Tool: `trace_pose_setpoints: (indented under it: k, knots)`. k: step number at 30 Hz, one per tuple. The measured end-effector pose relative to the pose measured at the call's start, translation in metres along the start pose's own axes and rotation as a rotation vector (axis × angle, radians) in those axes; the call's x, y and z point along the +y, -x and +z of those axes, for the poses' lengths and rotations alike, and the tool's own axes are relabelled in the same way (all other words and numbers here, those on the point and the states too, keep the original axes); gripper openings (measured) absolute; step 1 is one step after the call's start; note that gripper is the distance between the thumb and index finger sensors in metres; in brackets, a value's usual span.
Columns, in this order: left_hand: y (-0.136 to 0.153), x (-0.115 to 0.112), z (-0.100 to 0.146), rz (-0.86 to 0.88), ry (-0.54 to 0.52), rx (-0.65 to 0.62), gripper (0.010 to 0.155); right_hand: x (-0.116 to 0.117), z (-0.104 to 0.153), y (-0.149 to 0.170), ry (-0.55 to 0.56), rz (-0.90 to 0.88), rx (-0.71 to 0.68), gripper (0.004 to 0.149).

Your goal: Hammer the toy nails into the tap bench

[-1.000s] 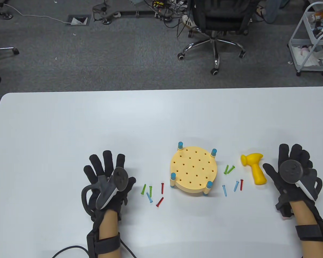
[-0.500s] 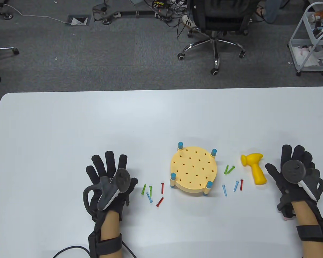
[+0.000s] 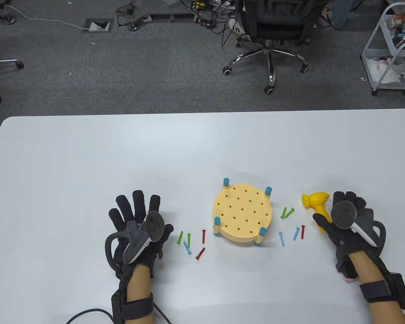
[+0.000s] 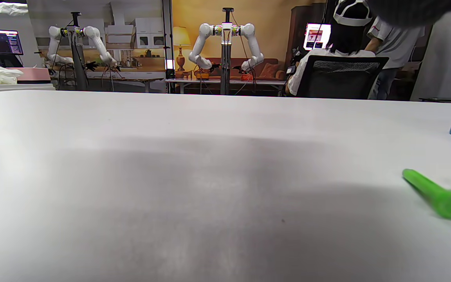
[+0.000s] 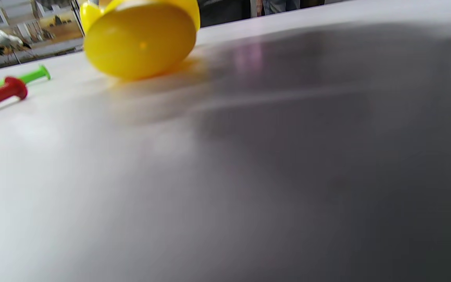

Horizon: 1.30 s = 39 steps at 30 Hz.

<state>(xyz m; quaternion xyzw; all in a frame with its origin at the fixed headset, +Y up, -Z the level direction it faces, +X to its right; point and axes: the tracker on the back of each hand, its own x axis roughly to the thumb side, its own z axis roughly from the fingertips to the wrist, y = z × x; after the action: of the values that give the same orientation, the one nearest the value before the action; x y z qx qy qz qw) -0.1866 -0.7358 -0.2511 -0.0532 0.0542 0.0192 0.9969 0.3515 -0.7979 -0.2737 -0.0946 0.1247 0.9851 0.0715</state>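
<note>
The round yellow tap bench stands on blue-capped legs at the table's middle, its holes bare. Loose toy nails lie on both sides: green, blue and red ones on its left and on its right. The yellow toy hammer lies right of the bench. My right hand lies over its handle, thumb on the handle's left side, fingers curled. The right wrist view shows the handle's butt on the table and no fingers. My left hand rests flat, fingers spread, left of the nails. A green nail shows in the left wrist view.
The white table stretches far and left of the bench. A black cable trails from my left wrist at the near edge. An office chair and a white cart stand on the floor beyond the table.
My right hand has moved left onto the hammer's handle and its fingers have curled. The left hand has barely shifted. The hammer, bench and nails have not moved.
</note>
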Motion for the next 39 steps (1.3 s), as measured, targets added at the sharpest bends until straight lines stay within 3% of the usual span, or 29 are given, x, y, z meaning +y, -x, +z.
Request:
trace_pose_setpoints:
  k: [6, 12, 15, 19, 21, 26, 39]
  knots:
    - [-0.005, -0.002, 0.000, -0.019, 0.017, -0.007, 0.087, 0.008, -0.013, -0.014, -0.107, 0.023, 0.063, 0.090]
    - [-0.015, -0.005, 0.000, -0.059, 0.041, -0.037, 0.087, 0.005, -0.014, -0.009, -0.072, -0.019, 0.113, 0.070]
    - [-0.023, -0.007, 0.000, -0.086, 0.067, -0.062, 0.087, -0.003, -0.012, 0.000, 0.004, -0.113, 0.126, 0.064]
    - [-0.032, -0.009, 0.001, -0.120, 0.114, -0.088, 0.087, -0.019, -0.001, 0.016, 0.288, -0.313, 0.199, 0.060]
    - [-0.037, -0.009, 0.002, -0.130, 0.150, -0.104, 0.086, -0.025, 0.003, 0.023, 0.362, -0.329, 0.181, 0.058]
    - [-0.051, -0.010, 0.004, -0.185, 0.172, -0.145, 0.079, -0.035, 0.009, 0.033, 0.406, -0.339, 0.166, 0.057]
    - [-0.073, -0.014, 0.005, -0.304, 0.142, -0.191, 0.061, -0.032, 0.011, 0.025, 0.393, -0.324, 0.116, 0.057]
